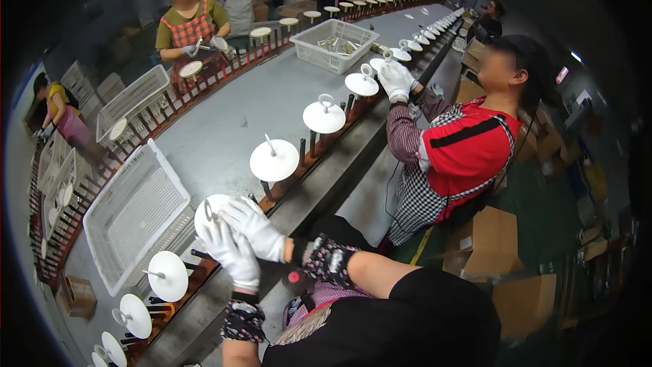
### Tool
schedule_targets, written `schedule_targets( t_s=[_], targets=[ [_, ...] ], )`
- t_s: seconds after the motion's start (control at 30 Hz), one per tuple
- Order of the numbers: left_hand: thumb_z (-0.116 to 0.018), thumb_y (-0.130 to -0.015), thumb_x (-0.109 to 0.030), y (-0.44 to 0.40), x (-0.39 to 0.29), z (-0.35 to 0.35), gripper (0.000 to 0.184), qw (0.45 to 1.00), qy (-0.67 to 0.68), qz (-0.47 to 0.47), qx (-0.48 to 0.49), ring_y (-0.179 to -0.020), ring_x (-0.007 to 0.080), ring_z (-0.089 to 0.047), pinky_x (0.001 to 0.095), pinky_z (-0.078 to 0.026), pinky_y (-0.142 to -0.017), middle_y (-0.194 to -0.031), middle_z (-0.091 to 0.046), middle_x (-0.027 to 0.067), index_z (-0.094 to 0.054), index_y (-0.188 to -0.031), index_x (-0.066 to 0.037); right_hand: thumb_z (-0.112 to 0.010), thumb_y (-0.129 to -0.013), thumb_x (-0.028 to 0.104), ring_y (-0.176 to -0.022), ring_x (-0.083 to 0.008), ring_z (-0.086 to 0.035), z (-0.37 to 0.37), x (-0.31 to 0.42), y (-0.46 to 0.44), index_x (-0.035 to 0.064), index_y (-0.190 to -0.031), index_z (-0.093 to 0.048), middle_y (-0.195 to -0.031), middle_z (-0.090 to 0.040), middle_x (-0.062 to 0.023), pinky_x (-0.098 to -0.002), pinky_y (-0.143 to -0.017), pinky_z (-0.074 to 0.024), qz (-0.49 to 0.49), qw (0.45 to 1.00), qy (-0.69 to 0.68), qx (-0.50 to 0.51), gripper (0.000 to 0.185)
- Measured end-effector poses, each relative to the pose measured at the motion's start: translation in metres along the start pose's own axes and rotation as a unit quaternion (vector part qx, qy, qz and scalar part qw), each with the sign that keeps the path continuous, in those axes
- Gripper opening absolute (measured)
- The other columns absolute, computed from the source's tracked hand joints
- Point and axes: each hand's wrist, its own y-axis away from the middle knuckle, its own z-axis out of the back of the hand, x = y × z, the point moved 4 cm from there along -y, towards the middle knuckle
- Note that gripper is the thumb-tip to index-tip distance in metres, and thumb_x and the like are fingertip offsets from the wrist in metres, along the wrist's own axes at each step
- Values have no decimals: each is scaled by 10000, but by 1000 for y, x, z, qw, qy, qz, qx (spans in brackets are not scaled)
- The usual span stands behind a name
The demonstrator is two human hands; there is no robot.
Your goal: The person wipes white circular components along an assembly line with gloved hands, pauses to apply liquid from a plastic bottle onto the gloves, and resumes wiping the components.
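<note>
White-gloved left hand (232,255), right hand (255,228) at 1 disc (219,201); cannot tell if clamped

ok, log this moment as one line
left hand: at white disc | right hand: at same disc | nearest basket: on grey table

White disc (212,202) under both gloved hands
I see it round and flat, with a ring (208,209) standing up from its face; my left hand (229,253) and right hand (255,226) are at its near side, hiding part of it. It sits in line between two similar discs (274,160).
</note>
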Motion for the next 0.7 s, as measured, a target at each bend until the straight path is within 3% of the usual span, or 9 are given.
schedule_targets(
  t_s=[0.13, 0.2, 0.27, 0.33, 0.43, 0.5, 0.57, 0.63, 0.7],
  targets=[
    [-661, -975, -157, 53, -35, -4, 684, 983, 159, -38, 89, -1553, 478, -361, 582, -233, -1292, -1645, -425, 257, -420, -1586, 35, -599, -947, 298, -1527, -329, -431, 57, -2, 22, 92, -1453, -615, -1519, -573, -155, -573, -1315, -192, -62, 993, 88, 41, 546],
    [-726, -953, -158, 48, -45, -9, 730, 986, 121, -52, 101, -1559, 465, -359, 585, -242, -1293, -1634, -433, 268, -422, -1586, 41, -630, -952, 355, -1494, -382, -437, 56, -37, 27, 92, -1418, -645, -1489, -576, -190, -588, -1290, -223, -148, 977, 66, -137, 535],
    [-761, -957, -228, 17, -55, -14, 744, 994, 57, -8, 97, -1553, 463, -367, 564, -230, -1308, -1623, -448, 277, -442, -1569, 51, -645, -945, 393, -1471, -380, -449, 50, -66, 7, 64, -1405, -636, -1469, -586, -179, -571, -1279, -248, -166, 965, 89, -184, 565],
    [-739, -982, -301, -27, -39, -31, 717, 993, 79, 8, 85, -1515, 454, -416, 544, -256, -1298, -1594, -475, 293, -474, -1543, 57, -619, -951, 437, -1446, -351, -483, 48, -73, -22, 56, -1389, -635, -1461, -604, -146, -546, -1257, -287, -143, 975, 136, -99, 581],
    [-732, -978, -369, -79, -11, -61, 695, 997, 27, 6, 74, -1471, 460, -461, 554, -291, -1277, -1519, -549, 299, -526, -1489, 54, -568, -963, 468, -1383, -304, -560, 37, -87, -49, 110, -1373, -660, -1393, -661, -122, -536, -1224, -326, -80, 992, 76, -65, 552],
    [-757, -941, -387, -112, 9, -71, 531, 981, 102, 66, 152, -1247, 444, -628, 522, -448, -1141, -1286, -681, 278, -678, -1253, 36, -626, -935, 387, -1248, -302, -654, 48, -80, -77, 127, -1245, -692, -1293, -709, -119, -491, -1117, -456, -82, 994, 37, 55, 410],
    [-784, -916, -383, -133, 20, -80, 530, 956, 142, 111, 233, -1097, 408, -691, 478, -531, -1028, -1206, -707, 264, -693, -1223, 39, -650, -920, 364, -1127, -348, -693, 31, -96, -90, 117, -1134, -698, -1184, -734, -140, -472, -1013, -527, -84, 991, -67, 81, 330],
    [-840, -883, -325, -117, 45, -89, 556, 936, 243, 191, 167, -1109, 364, -714, 418, -569, -993, -1191, -735, 222, -694, -1275, 42, -650, -921, 360, -1023, -385, -709, -37, -132, -89, 116, -1090, -703, -1074, -744, -162, -463, -938, -561, -83, 963, -254, 46, 302],
    [-845, -890, -313, -107, 40, -71, 548, 980, 131, 116, 99, -1195, 366, -694, 420, -536, -1077, -1247, -734, 214, -699, -1294, 27, -655, -916, 348, -997, -368, -714, -53, -128, -84, 124, -1066, -708, -1052, -745, -146, -458, -921, -564, -39, 948, -315, -3, 274]
  ],
)
